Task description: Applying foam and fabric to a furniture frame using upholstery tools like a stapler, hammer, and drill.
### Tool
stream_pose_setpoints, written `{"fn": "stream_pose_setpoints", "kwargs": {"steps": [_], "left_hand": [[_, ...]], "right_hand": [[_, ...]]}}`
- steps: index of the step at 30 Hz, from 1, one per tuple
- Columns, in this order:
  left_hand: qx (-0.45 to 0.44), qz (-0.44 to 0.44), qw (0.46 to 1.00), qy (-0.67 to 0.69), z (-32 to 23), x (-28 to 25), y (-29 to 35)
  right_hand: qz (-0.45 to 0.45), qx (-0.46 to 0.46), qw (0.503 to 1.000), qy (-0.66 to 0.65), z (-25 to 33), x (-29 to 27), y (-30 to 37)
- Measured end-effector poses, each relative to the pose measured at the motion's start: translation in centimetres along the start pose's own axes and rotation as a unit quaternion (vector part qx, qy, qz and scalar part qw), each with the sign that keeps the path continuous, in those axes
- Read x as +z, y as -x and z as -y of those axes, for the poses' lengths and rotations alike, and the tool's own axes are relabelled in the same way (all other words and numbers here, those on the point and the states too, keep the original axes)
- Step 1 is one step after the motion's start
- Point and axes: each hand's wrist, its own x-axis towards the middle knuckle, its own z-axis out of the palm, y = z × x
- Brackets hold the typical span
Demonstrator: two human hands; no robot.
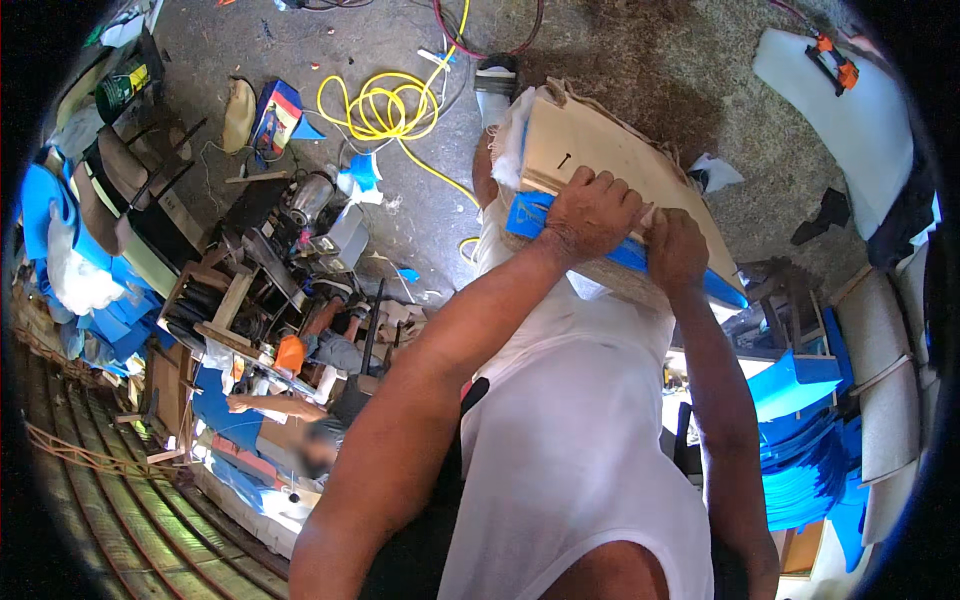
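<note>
A pale wooden panel (pixel 610 140) lies tilted across my lap, with a blue foam strip (pixel 530 214) along its near edge. White fluffy padding (pixel 508 150) and beige cloth stick out at its far and left sides. A small black screw or nail (pixel 565 160) is on the panel's face. My left hand (pixel 597 215) is closed over the panel's near edge, knuckles up, across the blue foam. Right beside it, my right hand (pixel 677 248) is closed at the same edge, its thumb and finger pinched together. What that pinch holds is hidden.
A yellow hose or cord (pixel 385 110) lies coiled on the concrete floor ahead. An orange-and-black tool (pixel 835 65) rests on a white sheet (pixel 810 85) at far right. Stacked blue foam (pixel 800 460) stands at right. Another person (pixel 335 400) works among clutter at left.
</note>
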Motion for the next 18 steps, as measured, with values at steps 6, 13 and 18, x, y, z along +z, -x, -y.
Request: {"fn": "stream_pose_setpoints", "kwargs": {"steps": [6, 13, 18], "left_hand": [[-0.002, -0.011, 1.000, 0.003, 0.0, 0.1, -0.7], [0.019, -0.030, 0.999, -0.015, 0.2, 0.5, -2.3], [0.032, -0.002, 0.999, -0.039, -0.6, 1.6, -1.8]], "right_hand": [[-0.029, -0.056, 0.994, 0.092, -0.6, 0.8, -0.8], [-0.057, -0.095, 0.992, 0.056, -2.3, 0.6, -2.4], [-0.044, -0.119, 0.989, 0.074, -2.9, 0.7, -1.8]]}}
